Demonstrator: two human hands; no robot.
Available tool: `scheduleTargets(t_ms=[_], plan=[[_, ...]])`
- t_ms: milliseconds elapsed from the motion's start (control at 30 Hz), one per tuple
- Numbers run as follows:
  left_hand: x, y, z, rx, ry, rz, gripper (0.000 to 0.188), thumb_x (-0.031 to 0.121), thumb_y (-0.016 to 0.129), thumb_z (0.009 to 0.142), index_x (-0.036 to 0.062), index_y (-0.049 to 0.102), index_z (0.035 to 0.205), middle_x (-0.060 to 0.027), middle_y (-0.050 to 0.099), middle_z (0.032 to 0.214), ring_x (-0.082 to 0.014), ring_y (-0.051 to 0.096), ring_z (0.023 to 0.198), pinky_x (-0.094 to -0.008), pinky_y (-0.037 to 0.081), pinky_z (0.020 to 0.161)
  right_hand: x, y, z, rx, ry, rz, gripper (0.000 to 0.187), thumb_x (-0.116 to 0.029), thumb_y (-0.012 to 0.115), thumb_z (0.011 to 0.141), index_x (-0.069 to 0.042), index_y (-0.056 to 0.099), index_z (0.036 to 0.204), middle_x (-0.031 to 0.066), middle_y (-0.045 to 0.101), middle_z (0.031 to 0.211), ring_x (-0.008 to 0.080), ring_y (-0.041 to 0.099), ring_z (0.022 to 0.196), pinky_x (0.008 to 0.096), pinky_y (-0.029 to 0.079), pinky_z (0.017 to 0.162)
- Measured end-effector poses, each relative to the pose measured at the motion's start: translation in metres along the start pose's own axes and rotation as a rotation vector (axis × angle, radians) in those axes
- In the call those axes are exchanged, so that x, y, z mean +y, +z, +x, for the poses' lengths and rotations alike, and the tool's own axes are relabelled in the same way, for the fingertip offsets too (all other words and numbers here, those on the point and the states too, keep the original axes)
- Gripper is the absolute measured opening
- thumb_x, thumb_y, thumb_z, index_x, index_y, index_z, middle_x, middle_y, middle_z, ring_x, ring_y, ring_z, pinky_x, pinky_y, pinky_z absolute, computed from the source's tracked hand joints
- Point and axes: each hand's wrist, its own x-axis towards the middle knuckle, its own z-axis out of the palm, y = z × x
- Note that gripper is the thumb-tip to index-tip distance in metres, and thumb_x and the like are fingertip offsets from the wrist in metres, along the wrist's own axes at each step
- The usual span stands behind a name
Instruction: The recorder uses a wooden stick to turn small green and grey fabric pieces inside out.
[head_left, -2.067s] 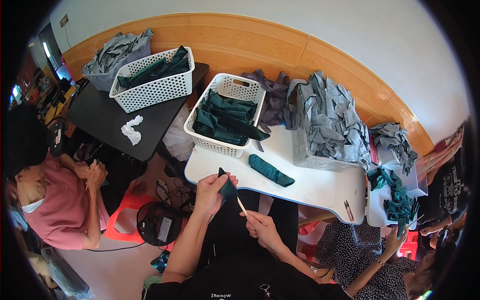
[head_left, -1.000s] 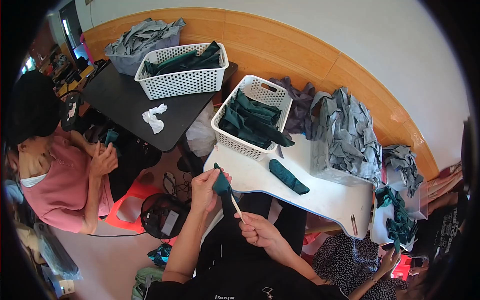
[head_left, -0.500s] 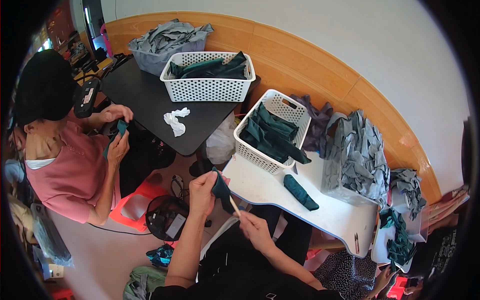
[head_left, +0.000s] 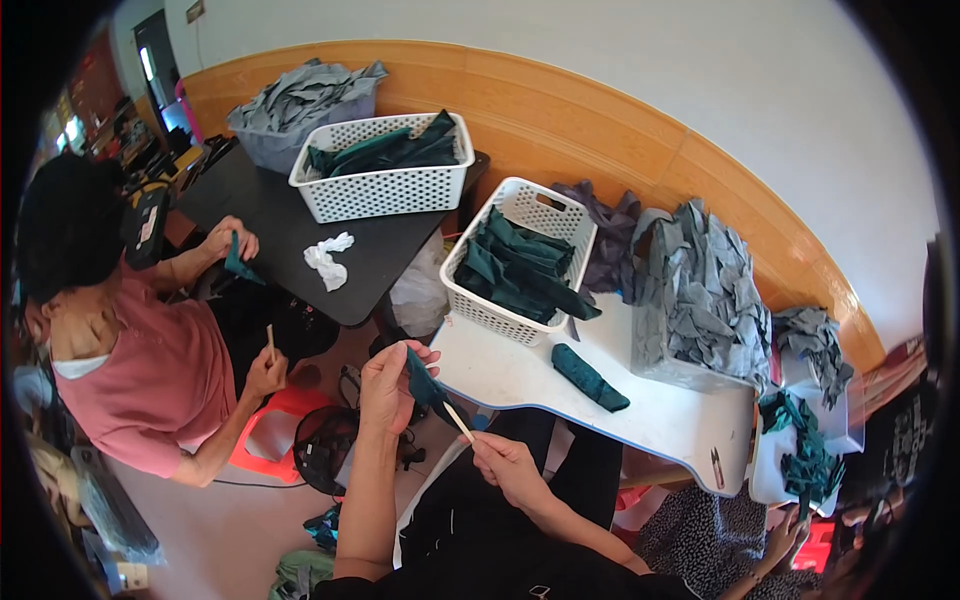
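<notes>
Green cloth (head_left: 424,378) w/ stick (head_left: 458,421) (both hands)

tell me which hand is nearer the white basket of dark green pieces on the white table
Left. The left hand is just below the basket corner; the right hand sits lower, farther away.

My head camera looks steeply down, fisheye-wide, at my hands (head_left: 450,420) close below and the white tabletop (head_left: 530,375) mid-frame.
</notes>
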Motion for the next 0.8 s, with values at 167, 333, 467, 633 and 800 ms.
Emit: scheduleTargets(t_ms=[167,333,467,633,800], plan=[[-0.021,0.024,-0.002,-0.074,0.076,0.090,0.030,0.021,0.082,0.135,-0.0061,0.093,0.140,-0.0172,0.096,0.126,-0.0350,0.097,0.120,-0.0512,0.082,0.112,-0.013,-0.010,-0.020,0.351,-0.435,-0.650,0.034,-0.016,0.079,0.136,0.003,0.089,0.163,0.0178,0.093,0.123,0.0248,0.089,0.105,0.0393,0.069,0.092],[-0.038,0.083,-0.002,-0.105,0.004,0.105,0.024,0.013,0.084,0.133,-0.0088,0.092,0.140,-0.0183,0.096,0.126,-0.0350,0.097,0.117,-0.0528,0.081,0.113,-0.037,-0.041,-0.038,0.389,-0.485,-0.586,0.034,-0.016,0.080,0.136,0.003,0.089,0.162,0.0257,0.096,0.142,0.0289,0.094,0.121,0.0381,0.071,0.107],[-0.038,0.117,0.009,-0.197,-0.004,0.271,0.021,0.003,0.087,0.127,-0.0117,0.092,0.142,-0.0196,0.096,0.127,-0.0316,0.097,0.115,-0.0488,0.079,0.113,-0.063,-0.066,-0.063,0.354,-0.458,-0.451,0.035,-0.017,0.076,0.139,0.000,0.087,0.168,-0.0001,0.077,0.106,0.0084,0.065,0.095,0.0299,0.059,0.084],[-0.014,0.164,0.027,-0.257,0.106,0.673,0.022,-0.005,0.092,0.119,-0.0095,0.098,0.140,-0.0161,0.099,0.128,-0.0219,0.094,0.120,-0.0356,0.071,0.113,-0.056,-0.094,-0.063,0.383,-0.469,-0.406,0.037,-0.018,0.076,0.139,-0.003,0.088,0.171,-0.0003,0.078,0.107,0.0073,0.064,0.095,0.0291,0.058,0.083],[-0.059,0.214,-0.021,-0.446,0.628,1.185,0.032,-0.008,0.099,0.107,-0.0006,0.100,0.139,-0.0173,0.099,0.128,-0.0285,0.094,0.123,-0.0423,0.072,0.114,-0.030,-0.138,-0.093,0.352,-0.294,-0.369,0.037,-0.021,0.074,0.140,-0.005,0.090,0.170,-0.0026,0.076,0.103,0.0068,0.065,0.094,0.0291,0.057,0.081]])
